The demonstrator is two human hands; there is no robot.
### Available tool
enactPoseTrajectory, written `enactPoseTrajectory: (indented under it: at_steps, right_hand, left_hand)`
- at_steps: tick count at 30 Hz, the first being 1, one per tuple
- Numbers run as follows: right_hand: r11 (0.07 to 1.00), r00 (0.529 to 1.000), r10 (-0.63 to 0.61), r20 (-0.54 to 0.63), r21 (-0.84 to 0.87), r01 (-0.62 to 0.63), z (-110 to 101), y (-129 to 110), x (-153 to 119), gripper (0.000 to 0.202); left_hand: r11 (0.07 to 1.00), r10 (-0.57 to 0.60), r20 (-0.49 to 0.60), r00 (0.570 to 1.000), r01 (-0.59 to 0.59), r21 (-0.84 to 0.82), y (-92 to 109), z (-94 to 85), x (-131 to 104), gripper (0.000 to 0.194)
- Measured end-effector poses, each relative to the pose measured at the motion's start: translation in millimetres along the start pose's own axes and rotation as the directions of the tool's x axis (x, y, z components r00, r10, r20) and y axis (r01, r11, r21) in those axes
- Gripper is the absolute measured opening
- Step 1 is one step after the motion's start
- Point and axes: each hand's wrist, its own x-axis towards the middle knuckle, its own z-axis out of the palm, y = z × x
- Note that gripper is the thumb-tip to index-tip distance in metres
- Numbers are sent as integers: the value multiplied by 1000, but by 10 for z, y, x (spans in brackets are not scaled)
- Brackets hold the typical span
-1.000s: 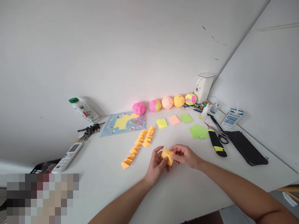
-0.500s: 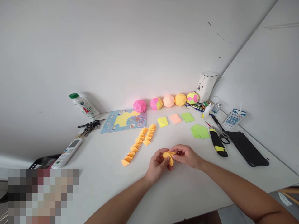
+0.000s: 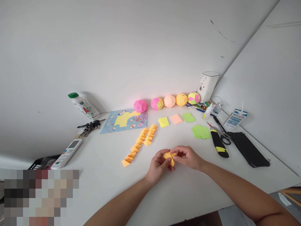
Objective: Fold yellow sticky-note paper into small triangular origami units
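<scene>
A folded piece of orange paper (image 3: 169,157) is between my two hands, above the near middle of the table. My left hand (image 3: 158,166) is closed on its left side, with the thumb pressing on the front. On the right edge, my right hand (image 3: 188,157) pinches the same paper between thumb and fingers. Just beyond and to the left, folded orange paper pieces (image 3: 135,147) lie overlapping in two slanting rows. Farther back are a yellow sticky-note pad (image 3: 163,122), a pink pad (image 3: 176,119) and a green pad (image 3: 188,117).
Several faceted paper balls (image 3: 169,101) line the wall. Loose green paper shapes (image 3: 201,131), a black-and-yellow cutter (image 3: 219,143), scissors (image 3: 226,140) and a black pouch (image 3: 249,149) lie right. At left are a bottle (image 3: 84,106), keys (image 3: 91,125), a remote (image 3: 67,153) and a blue card (image 3: 110,122).
Almost nothing differs. Both hands keep their hold on the orange paper, with only slight finger movement, and the whole view has shifted a little.
</scene>
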Motion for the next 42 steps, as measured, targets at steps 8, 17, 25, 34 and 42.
enactPoseTrajectory:
  at_steps: [8, 17, 25, 34, 42]
  right_hand:
    - [992, 995, -89, -39, -94, 85, 22, 39, -4, 18]
    - [986, 991, -103, -79, -136, 92, 16, -6, -5, 13]
    - [985, 994, -92, -58, -151, 83, 15, -25, -2, 11]
    - [986, 995, -92, -36, -146, 86, 10, 19, -6, 13]
    - [973, 987, -154, -47, -183, 143, 29, 29, -4, 11]
  left_hand:
    - [1000, 4, 4, 1000, -4, 8, -27, -25, 2, 37]
    - [1000, 12, -4, 1000, -12, 20, -27, -12, -4, 35]
    - [999, 7, -10, 1000, -7, 31, -17, -8, -4, 35]
    - [999, 4, -6, 1000, -4, 40, -26, -9, -5, 35]
    - [999, 11, -9, 1000, -10, 53, -39, -21, -13, 35]
